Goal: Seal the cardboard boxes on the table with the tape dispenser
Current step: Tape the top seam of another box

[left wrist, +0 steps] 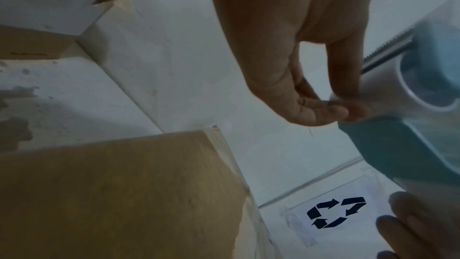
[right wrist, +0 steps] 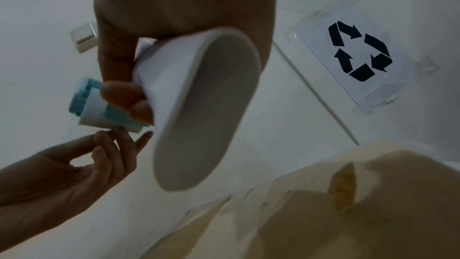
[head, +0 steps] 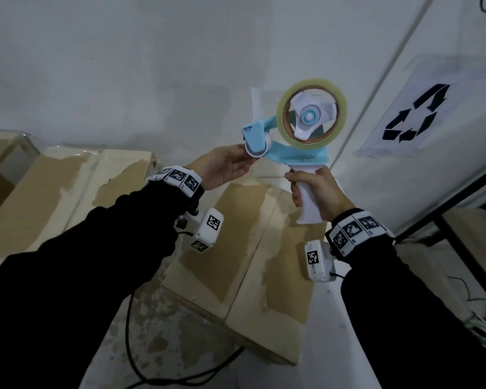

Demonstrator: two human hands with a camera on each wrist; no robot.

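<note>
Gripping the white handle (head: 309, 197) of the tape dispenser (head: 289, 136), the right hand (head: 320, 192) has its fingers curled round the grip and holds the tool upright in the air at about 1 o'clock in the head view, above the cardboard boxes. The roll of clear tape (head: 311, 115) sits at the dispenser's 12 o'clock, the blue frame below it. The left hand (head: 222, 167) reaches in from 9 o'clock, thumb and fingertips (left wrist: 331, 111) pinching at the white roller (left wrist: 381, 84) on the dispenser's front end, just under the toothed blade (left wrist: 388, 48). One cardboard box (head: 236, 248) lies below the hands on the bench (head: 326, 346), flaps folded shut; another cardboard box (head: 54, 192) lies at 9 o'clock. A recycling sign (head: 415, 116) is taped to the wall at 3 o'clock.
</note>
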